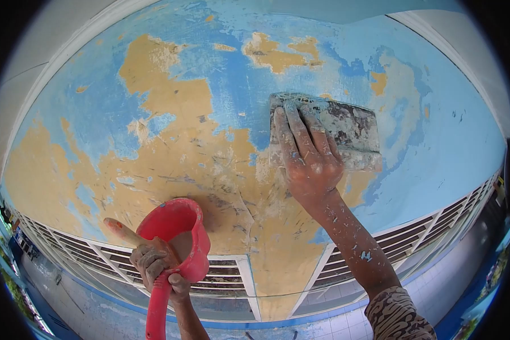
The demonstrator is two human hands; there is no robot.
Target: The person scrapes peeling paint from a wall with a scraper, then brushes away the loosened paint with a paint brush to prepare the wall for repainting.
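Note:
My right hand (311, 153) presses a wide, paint-crusted plastering trowel (354, 127) against the wall, its fingers spread over the plate and its thumb hidden. Flaked paint specks the hand and forearm. Lower left, my left hand (156, 269) is closed around a red plastic dipper (201, 241) where its long handle meets the cup. A greyish paste (182, 243) lies inside the cup. The same hand clasps a tool with a worn wooden handle (122, 231) across the cup's rim; its working end is not clear. The wall (232, 187) shows bare tan patches among peeling blue paint.
Slatted white vents (221, 277) run along the wall's lower part, with a tan pillar strip (277, 289) between them. A pale ceiling edge (56, 62) borders the wall at upper left. White tiles (351, 328) show further down.

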